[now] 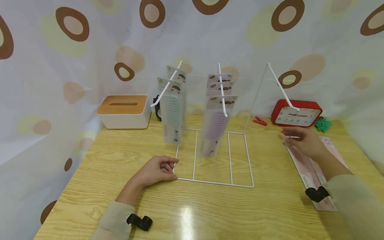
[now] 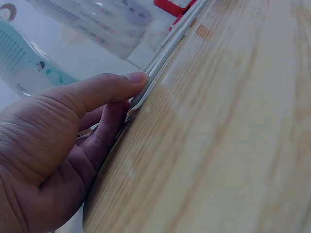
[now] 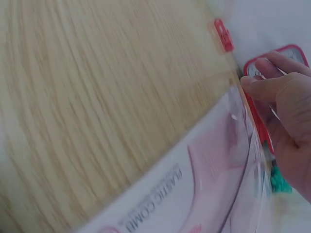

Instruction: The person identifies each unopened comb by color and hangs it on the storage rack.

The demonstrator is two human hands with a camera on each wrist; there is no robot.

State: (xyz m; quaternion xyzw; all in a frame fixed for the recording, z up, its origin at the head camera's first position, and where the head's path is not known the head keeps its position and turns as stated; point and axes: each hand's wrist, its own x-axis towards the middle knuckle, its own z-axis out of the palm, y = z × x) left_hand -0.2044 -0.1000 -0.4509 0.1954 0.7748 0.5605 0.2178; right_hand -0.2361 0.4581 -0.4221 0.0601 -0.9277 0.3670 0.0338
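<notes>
A white wire display rack (image 1: 216,182) stands on the table, its three prongs pointing forward. My left hand (image 1: 156,171) pinches the base wire at the front left corner; in the left wrist view the thumb (image 2: 109,90) lies along that wire. Mint-green packaged combs (image 1: 171,111) hang from the left prong and several purple packaged combs (image 1: 216,125) from the middle one. The right prong (image 1: 279,85) carries nothing. Over the far end of pink packaged combs (image 1: 312,178) hovers my right hand (image 1: 306,145), fingers loosely bent and holding nothing. "PLASTIC COMB" lettering shows on the top pack in the right wrist view.
A white tissue box (image 1: 124,120) with a wooden lid sits at the back left, a small black clock (image 1: 158,111) beside it. Along the back right are a red clip (image 1: 259,121), a red alarm clock (image 1: 297,115) and a green tuft (image 1: 323,124). Patterned cloth hangs behind.
</notes>
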